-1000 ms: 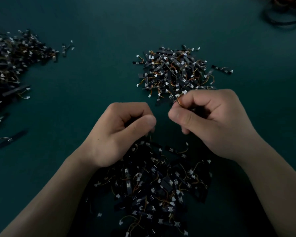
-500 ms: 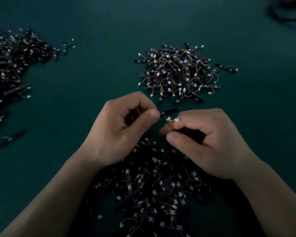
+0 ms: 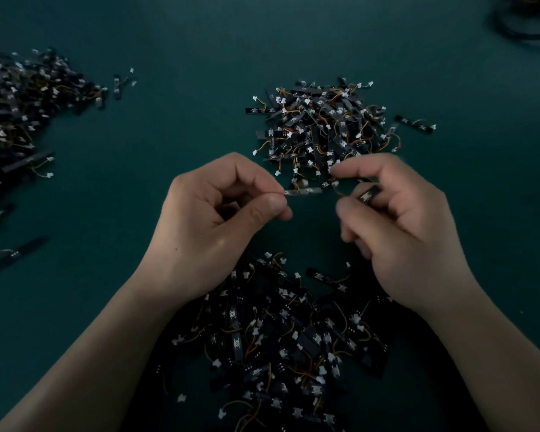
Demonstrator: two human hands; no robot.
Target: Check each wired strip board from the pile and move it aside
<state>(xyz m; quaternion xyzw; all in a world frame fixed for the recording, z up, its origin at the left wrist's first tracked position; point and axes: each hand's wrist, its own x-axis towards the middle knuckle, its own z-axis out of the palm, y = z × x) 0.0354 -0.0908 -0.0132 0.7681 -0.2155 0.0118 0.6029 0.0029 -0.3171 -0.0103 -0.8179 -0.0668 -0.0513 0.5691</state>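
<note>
Three board piles on teal tabletop

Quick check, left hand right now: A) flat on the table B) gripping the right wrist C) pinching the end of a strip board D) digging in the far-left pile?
C: the left hand pinches one end of a strip board between thumb and forefinger.

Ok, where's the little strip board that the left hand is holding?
Middle of the head view: the strip board, pinched by the left hand, points right toward the right hand, just below the far pile.
</note>
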